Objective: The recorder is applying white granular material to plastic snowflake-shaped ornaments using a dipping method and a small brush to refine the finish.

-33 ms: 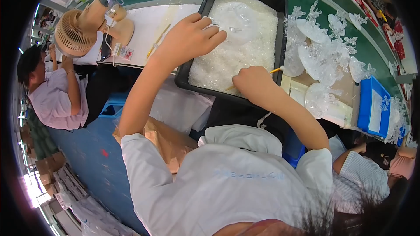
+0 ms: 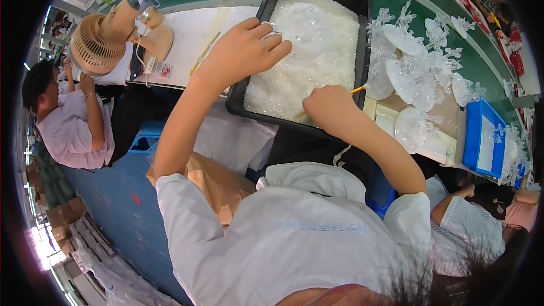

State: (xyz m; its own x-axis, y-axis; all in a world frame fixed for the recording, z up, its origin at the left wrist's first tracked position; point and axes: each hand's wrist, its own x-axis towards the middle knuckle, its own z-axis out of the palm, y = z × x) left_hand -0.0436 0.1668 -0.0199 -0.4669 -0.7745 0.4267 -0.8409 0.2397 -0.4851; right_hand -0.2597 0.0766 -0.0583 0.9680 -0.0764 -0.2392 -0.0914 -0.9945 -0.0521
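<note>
A black tray [image 2: 367, 51] full of clear, glittering granules [image 2: 294, 85] lies in front of me. In its far half, a round translucent disc [image 2: 309, 25] sits among the granules. My left hand [image 2: 249, 48] is at the disc's left rim, fingers bent and closed over it; the fingertips are partly hidden. At the near right of the tray, my right hand [image 2: 331, 107] is closed around a thin yellow stick [image 2: 358, 89] with a pale tip. The stick's other end shows beyond my fingers, low over the granules.
Clear discs with branching figures [image 2: 416, 73] crowd the table on the right, before a blue bin [image 2: 484, 139]. A beige fan [image 2: 96, 42] and thin yellow sticks [image 2: 204, 54] are on the left. A brown paper bag [image 2: 212, 184] stands by my left side. Co-workers sit on both sides.
</note>
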